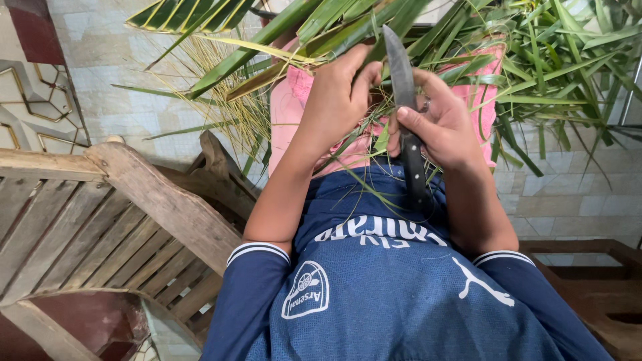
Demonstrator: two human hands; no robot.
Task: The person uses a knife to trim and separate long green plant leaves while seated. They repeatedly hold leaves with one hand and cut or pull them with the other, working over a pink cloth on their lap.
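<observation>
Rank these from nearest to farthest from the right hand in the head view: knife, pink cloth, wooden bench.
1. knife, gripped in the right hand, blade pointing away from the body.
2. pink cloth, on the lap beneath the green leaves, showing beside both hands.
3. wooden bench, far over on the person's left.

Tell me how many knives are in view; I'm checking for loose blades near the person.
1. The knife is in the right hand, blade pointing up beside the left hand among the green palm leaves, which could hide others.
</observation>
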